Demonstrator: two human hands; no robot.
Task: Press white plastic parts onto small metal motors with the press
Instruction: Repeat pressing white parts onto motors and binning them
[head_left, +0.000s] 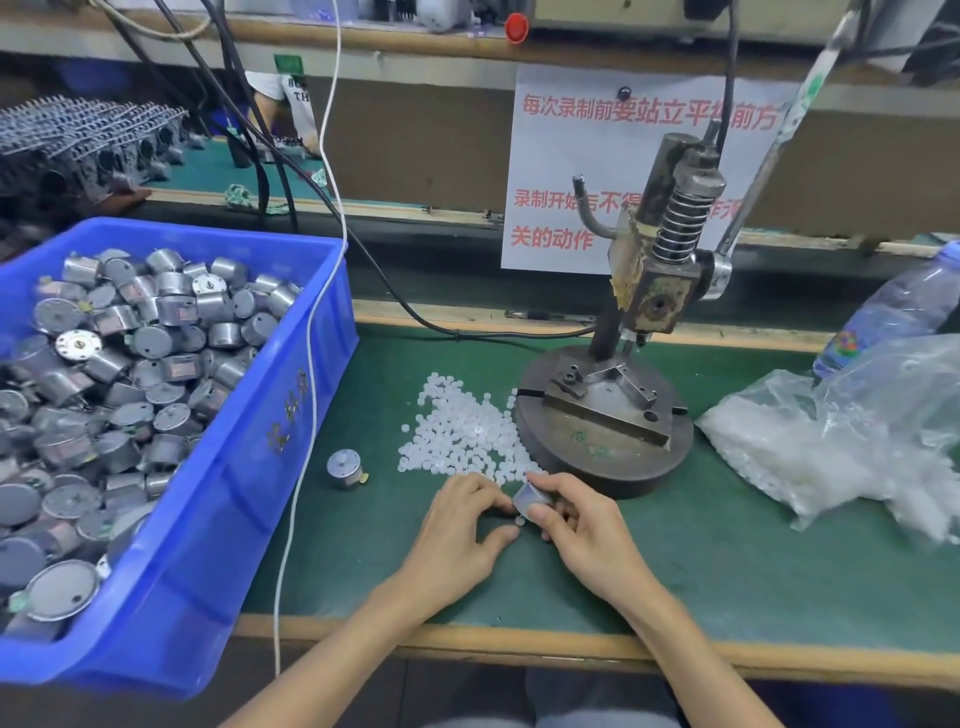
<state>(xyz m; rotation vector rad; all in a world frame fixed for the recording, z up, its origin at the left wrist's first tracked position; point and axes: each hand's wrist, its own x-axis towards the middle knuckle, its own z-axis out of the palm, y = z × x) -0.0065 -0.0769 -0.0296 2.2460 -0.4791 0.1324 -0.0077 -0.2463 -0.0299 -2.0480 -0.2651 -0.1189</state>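
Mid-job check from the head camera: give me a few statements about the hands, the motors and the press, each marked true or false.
1. The right hand holds a motor. True.
2. A motor already sits in the press fixture. False: no motor is in the fixture.
3. A lone motor stands on the green mat between the blue bin and the loose white parts. True.
4. The blue bin is to the right of the press. False: it is to the left of the press.
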